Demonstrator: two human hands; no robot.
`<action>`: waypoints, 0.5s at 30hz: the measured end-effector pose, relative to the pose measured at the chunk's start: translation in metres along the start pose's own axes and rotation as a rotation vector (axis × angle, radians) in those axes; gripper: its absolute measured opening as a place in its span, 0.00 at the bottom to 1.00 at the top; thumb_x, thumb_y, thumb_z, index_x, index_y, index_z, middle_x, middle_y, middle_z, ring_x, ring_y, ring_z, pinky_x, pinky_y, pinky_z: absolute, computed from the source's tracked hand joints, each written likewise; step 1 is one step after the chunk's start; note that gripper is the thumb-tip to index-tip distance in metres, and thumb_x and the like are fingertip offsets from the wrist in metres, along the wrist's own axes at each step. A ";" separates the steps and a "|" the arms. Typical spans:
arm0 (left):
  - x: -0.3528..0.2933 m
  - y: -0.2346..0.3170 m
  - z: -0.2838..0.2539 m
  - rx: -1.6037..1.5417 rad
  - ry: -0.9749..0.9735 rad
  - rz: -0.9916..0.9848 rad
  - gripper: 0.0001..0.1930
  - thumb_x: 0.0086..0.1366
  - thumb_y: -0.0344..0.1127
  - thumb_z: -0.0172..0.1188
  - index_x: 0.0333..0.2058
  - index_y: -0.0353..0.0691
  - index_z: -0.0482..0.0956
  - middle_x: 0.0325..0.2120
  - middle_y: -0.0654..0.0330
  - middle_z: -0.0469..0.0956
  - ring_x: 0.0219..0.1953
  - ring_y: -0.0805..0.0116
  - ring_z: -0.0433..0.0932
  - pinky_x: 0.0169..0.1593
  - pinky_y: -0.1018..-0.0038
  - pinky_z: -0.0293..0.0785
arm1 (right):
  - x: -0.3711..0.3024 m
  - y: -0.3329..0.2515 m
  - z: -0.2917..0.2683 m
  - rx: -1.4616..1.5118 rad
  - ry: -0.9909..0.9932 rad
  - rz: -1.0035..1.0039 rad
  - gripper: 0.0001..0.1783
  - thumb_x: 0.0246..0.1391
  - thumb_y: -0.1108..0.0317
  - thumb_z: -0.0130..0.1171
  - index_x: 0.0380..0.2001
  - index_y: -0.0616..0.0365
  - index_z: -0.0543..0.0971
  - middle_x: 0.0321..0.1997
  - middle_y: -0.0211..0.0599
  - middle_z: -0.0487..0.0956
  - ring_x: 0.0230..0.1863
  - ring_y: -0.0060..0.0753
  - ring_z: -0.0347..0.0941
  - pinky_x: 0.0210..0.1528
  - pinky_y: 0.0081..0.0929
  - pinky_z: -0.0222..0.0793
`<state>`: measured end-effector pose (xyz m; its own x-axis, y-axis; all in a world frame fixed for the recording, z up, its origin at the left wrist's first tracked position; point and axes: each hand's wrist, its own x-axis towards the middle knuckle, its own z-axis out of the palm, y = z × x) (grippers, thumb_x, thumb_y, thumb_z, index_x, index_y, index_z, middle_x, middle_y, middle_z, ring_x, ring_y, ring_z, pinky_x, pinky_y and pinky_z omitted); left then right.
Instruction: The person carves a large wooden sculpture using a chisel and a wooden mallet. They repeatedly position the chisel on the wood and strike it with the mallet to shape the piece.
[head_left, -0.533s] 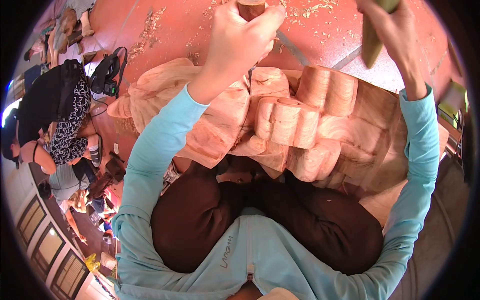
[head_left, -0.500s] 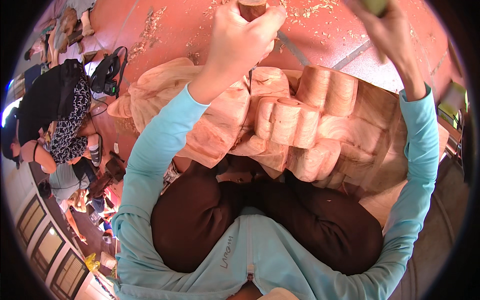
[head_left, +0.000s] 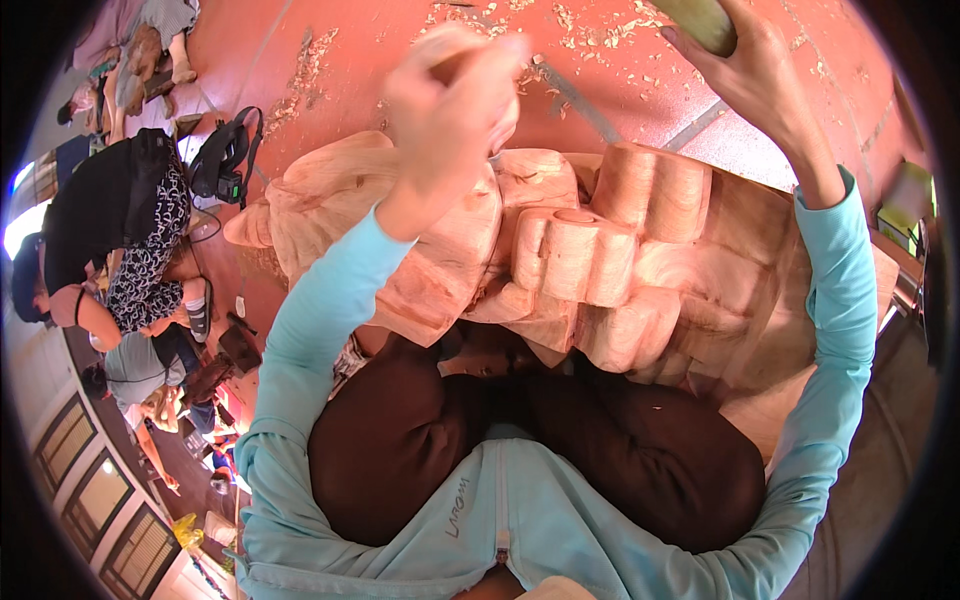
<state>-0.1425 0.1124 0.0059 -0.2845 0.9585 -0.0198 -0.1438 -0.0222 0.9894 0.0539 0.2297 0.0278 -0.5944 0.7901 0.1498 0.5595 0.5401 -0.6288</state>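
Note:
A large wood carving [head_left: 580, 255] with rounded, blocky shapes lies across the floor in front of my folded legs. My left hand [head_left: 450, 105], smeared by motion, is closed round the wooden handle of a chisel [head_left: 452, 68] above the carving's far left part. The hand hides most of the tool, and its tip cannot be made out. Up at the right, my right hand [head_left: 755, 70] grips a greenish mallet [head_left: 703, 22], partly cut off by the top edge. The mallet is held apart from the chisel, beyond the carving's far side.
Wood shavings [head_left: 585, 30] are scattered over the red tiled floor [head_left: 360, 90]. At the left, a person in black [head_left: 100, 200] bends near a black strapped bag [head_left: 225, 160], with other people behind. A brown box-like object [head_left: 895, 265] stands by the right rim.
My left hand has shifted left and slightly nearer, taking the chisel with it. My right hand has moved slightly nearer and left with the mallet, and it shows more sharply now.

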 end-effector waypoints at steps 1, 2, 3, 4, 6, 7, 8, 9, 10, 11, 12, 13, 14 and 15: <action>-0.003 0.008 -0.002 -0.224 -0.050 0.087 0.14 0.61 0.29 0.56 0.17 0.43 0.64 0.08 0.69 0.57 0.07 0.79 0.56 0.12 0.80 0.49 | -0.001 0.008 0.006 0.049 0.068 -0.079 0.31 0.43 0.78 0.61 0.55 0.60 0.69 0.47 0.46 0.79 0.42 0.38 0.76 0.45 0.30 0.73; -0.002 0.013 0.003 -0.147 -0.065 0.090 0.14 0.61 0.28 0.56 0.17 0.43 0.64 0.07 0.69 0.57 0.07 0.79 0.56 0.12 0.80 0.49 | -0.001 0.023 0.015 0.096 0.131 -0.150 0.32 0.44 0.77 0.61 0.56 0.62 0.68 0.49 0.47 0.77 0.46 0.38 0.75 0.49 0.30 0.71; 0.001 0.020 0.010 -0.071 -0.081 0.094 0.15 0.61 0.28 0.55 0.17 0.43 0.64 0.07 0.68 0.57 0.07 0.80 0.56 0.12 0.80 0.49 | -0.004 0.032 0.021 0.142 0.194 -0.221 0.33 0.44 0.76 0.62 0.57 0.63 0.67 0.50 0.49 0.76 0.50 0.38 0.73 0.52 0.31 0.69; 0.003 0.025 0.013 0.017 -0.084 0.115 0.15 0.61 0.28 0.55 0.17 0.43 0.64 0.07 0.68 0.57 0.07 0.80 0.56 0.11 0.80 0.49 | -0.002 0.027 0.019 0.207 0.167 -0.143 0.33 0.45 0.76 0.62 0.57 0.65 0.66 0.51 0.50 0.75 0.52 0.37 0.71 0.54 0.31 0.67; 0.006 0.013 0.005 -0.042 -0.074 0.023 0.15 0.62 0.28 0.55 0.17 0.42 0.63 0.07 0.68 0.57 0.08 0.80 0.55 0.11 0.80 0.49 | 0.000 0.014 0.012 0.332 0.111 0.015 0.33 0.46 0.74 0.63 0.57 0.67 0.65 0.53 0.51 0.73 0.56 0.35 0.67 0.57 0.31 0.63; 0.004 0.009 0.001 -0.046 -0.059 -0.028 0.15 0.62 0.28 0.55 0.17 0.42 0.63 0.08 0.68 0.57 0.08 0.80 0.55 0.11 0.80 0.49 | -0.004 0.019 0.016 0.144 0.214 -0.200 0.33 0.46 0.74 0.63 0.57 0.66 0.66 0.52 0.50 0.74 0.55 0.35 0.68 0.56 0.30 0.64; 0.003 0.007 -0.001 -0.050 -0.044 -0.080 0.15 0.62 0.28 0.56 0.17 0.41 0.63 0.08 0.68 0.57 0.08 0.81 0.56 0.11 0.80 0.49 | -0.005 0.020 0.017 0.127 0.216 -0.178 0.33 0.46 0.74 0.63 0.57 0.66 0.66 0.52 0.49 0.74 0.55 0.34 0.68 0.56 0.30 0.64; 0.002 0.009 0.000 -0.027 -0.026 -0.102 0.15 0.61 0.28 0.56 0.17 0.42 0.63 0.08 0.68 0.57 0.08 0.80 0.56 0.11 0.80 0.49 | -0.005 0.021 0.017 0.110 0.218 -0.155 0.33 0.46 0.74 0.63 0.57 0.66 0.66 0.52 0.49 0.74 0.55 0.34 0.68 0.56 0.30 0.64; 0.003 0.010 0.001 -0.031 -0.017 -0.115 0.15 0.61 0.28 0.56 0.17 0.42 0.63 0.08 0.68 0.57 0.08 0.80 0.56 0.11 0.80 0.49 | -0.005 0.022 0.017 0.096 0.217 -0.136 0.33 0.46 0.73 0.63 0.57 0.66 0.66 0.52 0.49 0.74 0.55 0.34 0.68 0.56 0.30 0.64; 0.004 0.011 0.003 -0.036 -0.007 -0.127 0.16 0.61 0.28 0.56 0.16 0.42 0.63 0.08 0.68 0.57 0.08 0.80 0.56 0.11 0.80 0.49 | -0.004 0.022 0.015 0.140 0.197 -0.133 0.33 0.46 0.74 0.64 0.57 0.66 0.66 0.52 0.49 0.74 0.55 0.34 0.68 0.56 0.30 0.64; 0.004 0.011 0.003 -0.041 0.002 -0.140 0.16 0.61 0.28 0.56 0.16 0.42 0.63 0.08 0.68 0.57 0.08 0.80 0.56 0.11 0.80 0.49 | -0.003 0.022 0.013 0.184 0.176 -0.130 0.34 0.46 0.74 0.64 0.57 0.66 0.65 0.52 0.49 0.74 0.55 0.34 0.68 0.56 0.30 0.64; 0.004 0.011 0.003 -0.023 -0.012 -0.126 0.16 0.61 0.28 0.56 0.16 0.42 0.63 0.08 0.68 0.58 0.08 0.80 0.56 0.11 0.80 0.49 | -0.001 0.022 0.012 0.229 0.154 -0.129 0.34 0.46 0.74 0.64 0.57 0.66 0.65 0.51 0.48 0.74 0.55 0.34 0.68 0.56 0.31 0.64; 0.005 0.010 0.003 -0.004 -0.026 -0.112 0.16 0.62 0.29 0.56 0.16 0.42 0.63 0.08 0.68 0.58 0.08 0.80 0.56 0.11 0.80 0.50 | -0.001 0.023 0.014 0.321 0.185 -0.107 0.34 0.46 0.74 0.64 0.58 0.66 0.65 0.51 0.47 0.74 0.54 0.34 0.68 0.55 0.31 0.65; 0.005 0.010 0.003 0.014 -0.040 -0.098 0.16 0.62 0.29 0.56 0.16 0.42 0.63 0.08 0.68 0.58 0.08 0.80 0.56 0.12 0.80 0.50 | 0.000 0.025 0.017 0.412 0.215 -0.084 0.35 0.46 0.74 0.64 0.58 0.66 0.64 0.50 0.47 0.75 0.53 0.34 0.69 0.54 0.30 0.66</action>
<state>-0.1429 0.1180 0.0159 -0.2313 0.9666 -0.1106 -0.1557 0.0755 0.9849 0.0575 0.2383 -0.0011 -0.4703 0.8143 0.3401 0.2128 0.4786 -0.8518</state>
